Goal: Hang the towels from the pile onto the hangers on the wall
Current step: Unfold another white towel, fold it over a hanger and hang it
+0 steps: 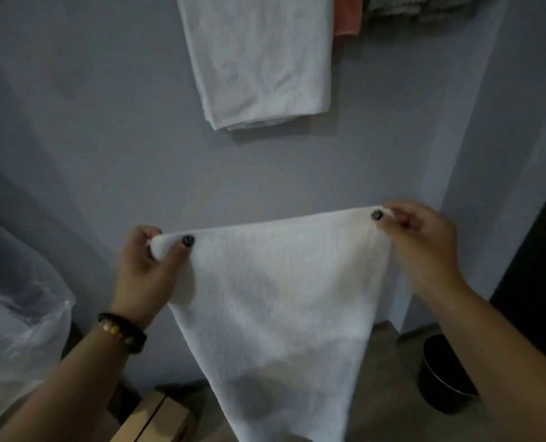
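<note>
A white towel point(284, 298) hangs spread out in front of me, held by its top edge. My left hand point(147, 266) pinches the towel's top left corner, thumb on the near face. My right hand point(421, 237) pinches the top right corner, a little higher. Above, a folded white towel point(259, 59) hangs on the grey wall. To its right hang an orange towel point(347, 14) and a grey towel point(402, 4), both cut off by the top edge. The hangers themselves are out of view.
A clear plastic bag point(16, 314) bulges at the left. A wooden box point(157, 419) sits low by the wall. A dark round bin point(440, 374) stands on the floor at the right, near a wall corner point(424, 250) and a dark door edge.
</note>
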Motion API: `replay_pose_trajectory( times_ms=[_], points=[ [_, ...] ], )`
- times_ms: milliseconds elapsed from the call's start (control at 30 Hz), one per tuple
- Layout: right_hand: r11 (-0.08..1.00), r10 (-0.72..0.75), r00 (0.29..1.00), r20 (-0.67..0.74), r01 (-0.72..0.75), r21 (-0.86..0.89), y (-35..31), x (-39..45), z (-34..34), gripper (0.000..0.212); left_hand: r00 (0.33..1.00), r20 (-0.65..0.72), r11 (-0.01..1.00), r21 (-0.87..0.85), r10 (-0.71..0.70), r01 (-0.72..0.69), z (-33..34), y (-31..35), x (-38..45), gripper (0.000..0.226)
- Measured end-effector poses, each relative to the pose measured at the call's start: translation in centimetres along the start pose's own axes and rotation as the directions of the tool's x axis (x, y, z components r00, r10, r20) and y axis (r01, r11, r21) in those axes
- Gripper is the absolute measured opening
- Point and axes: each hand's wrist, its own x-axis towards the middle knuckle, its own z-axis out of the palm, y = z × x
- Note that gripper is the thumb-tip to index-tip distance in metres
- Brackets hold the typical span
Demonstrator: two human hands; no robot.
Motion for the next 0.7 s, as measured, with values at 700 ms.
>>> replay_pose_trajectory(
  times_ms=[700],
  points=[
    [0.688, 0.491, 0.593, 0.639, -0.714, 0.134, 2.4, 2.4, 3.3, 0.030, 0.716, 0.245, 0.523, -0.537, -0.653, 0.661, -1.5, -2.9, -3.5, 0.044]
  ],
)
